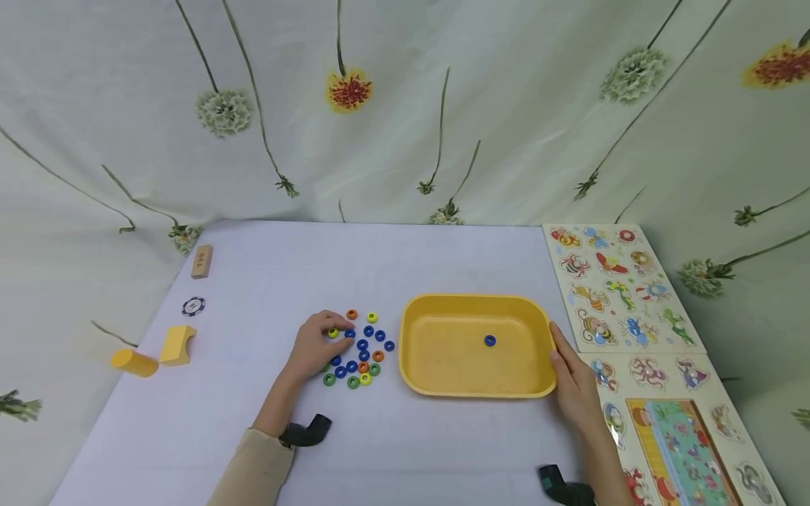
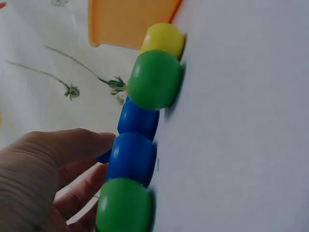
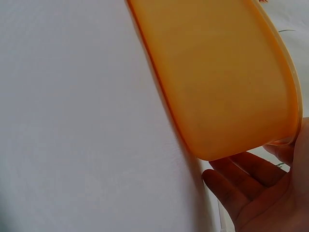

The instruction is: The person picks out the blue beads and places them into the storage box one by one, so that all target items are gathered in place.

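Around a blue bead [image 1: 350, 333] at the far side of a loose bead group, the thumb and index finger of my left hand [image 1: 318, 344] close in a pinch. Part of that bead is hidden behind the thumb in the left wrist view. Blue, green, orange and yellow-green beads lie scattered beside the hand, among them a green bead [image 2: 155, 79] and a yellow bead [image 2: 164, 39]. My right hand [image 1: 577, 385] holds the right end of a yellow tray [image 1: 468, 391], thumb at the rim and fingers against the outer wall. One blue bead [image 1: 490, 341] lies inside the tray.
Two sticker-covered boards [image 1: 626, 288] line the table's right side. At the left are a yellow cylinder [image 1: 134, 363], a yellow arch block [image 1: 177, 345], a poker chip [image 1: 193, 306] and a small wooden block [image 1: 202, 261]. A flowered cloth [image 1: 392, 140] hangs behind.
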Motion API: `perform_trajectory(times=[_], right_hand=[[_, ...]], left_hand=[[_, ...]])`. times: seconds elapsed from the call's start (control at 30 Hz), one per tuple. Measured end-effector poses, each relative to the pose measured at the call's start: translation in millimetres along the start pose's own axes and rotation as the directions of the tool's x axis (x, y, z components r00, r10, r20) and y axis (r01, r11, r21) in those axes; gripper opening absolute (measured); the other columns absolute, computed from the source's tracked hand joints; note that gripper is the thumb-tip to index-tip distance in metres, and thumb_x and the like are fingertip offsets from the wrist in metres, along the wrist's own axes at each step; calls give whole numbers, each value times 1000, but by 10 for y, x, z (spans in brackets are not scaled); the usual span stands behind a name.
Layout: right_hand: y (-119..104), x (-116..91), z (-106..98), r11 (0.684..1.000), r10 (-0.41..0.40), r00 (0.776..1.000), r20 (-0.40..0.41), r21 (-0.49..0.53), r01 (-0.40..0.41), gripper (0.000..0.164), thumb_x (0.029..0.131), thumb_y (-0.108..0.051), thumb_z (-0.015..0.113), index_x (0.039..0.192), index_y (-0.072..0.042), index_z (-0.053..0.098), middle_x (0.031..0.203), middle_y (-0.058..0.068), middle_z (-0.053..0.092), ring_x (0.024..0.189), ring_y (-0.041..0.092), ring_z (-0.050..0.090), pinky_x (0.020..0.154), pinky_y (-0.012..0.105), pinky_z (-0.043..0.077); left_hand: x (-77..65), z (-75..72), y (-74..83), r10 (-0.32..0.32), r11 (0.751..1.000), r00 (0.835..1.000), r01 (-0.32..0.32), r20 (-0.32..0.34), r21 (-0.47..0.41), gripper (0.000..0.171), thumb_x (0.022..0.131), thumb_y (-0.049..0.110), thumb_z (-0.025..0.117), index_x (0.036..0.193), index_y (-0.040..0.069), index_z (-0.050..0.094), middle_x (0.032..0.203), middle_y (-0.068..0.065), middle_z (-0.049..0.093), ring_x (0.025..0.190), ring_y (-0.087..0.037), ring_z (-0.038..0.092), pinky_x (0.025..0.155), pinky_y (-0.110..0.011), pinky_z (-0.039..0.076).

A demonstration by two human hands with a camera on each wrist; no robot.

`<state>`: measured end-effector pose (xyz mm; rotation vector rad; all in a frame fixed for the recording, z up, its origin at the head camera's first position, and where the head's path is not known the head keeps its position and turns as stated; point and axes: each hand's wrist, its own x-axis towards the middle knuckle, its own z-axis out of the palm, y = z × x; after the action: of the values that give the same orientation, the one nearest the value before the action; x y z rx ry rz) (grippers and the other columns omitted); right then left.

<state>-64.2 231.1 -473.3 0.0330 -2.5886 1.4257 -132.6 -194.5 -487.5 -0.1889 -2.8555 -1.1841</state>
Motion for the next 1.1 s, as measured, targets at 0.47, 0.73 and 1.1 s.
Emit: perform_trajectory(times=[0.47,0.73,1.1], right_hand=[[-6,30,-5,1000,15,1000,18,-12,-14,43,95,-17,37,138,-20,32,141,0,34,130,8,29,94,0,19],[-5,51,24,1000,-24,999,25,15,24,43,96,-22,36,138,-27,30,141,-5,33,129,5,28,96,2,19],[5,14,-12,999,23,1000,9,-27,-23,42,96,-25,36,137,-30,30,140,-8,33,128,0,27,95,1,19]], left_hand=[[156,158,1239,289,930,953,-303,-93,-210,20,72,10,72,91,10,67,83,2,60,70,-11,53,61,-26,49],[387,843,1585,208,971,950,-172,234,-163,16,70,10,71,85,12,67,72,5,59,62,-4,52,55,-16,44],[575,1315,1735,201,975,885,-222,419,1,16,68,10,73,82,11,66,74,5,62,67,-4,54,63,-14,42]])
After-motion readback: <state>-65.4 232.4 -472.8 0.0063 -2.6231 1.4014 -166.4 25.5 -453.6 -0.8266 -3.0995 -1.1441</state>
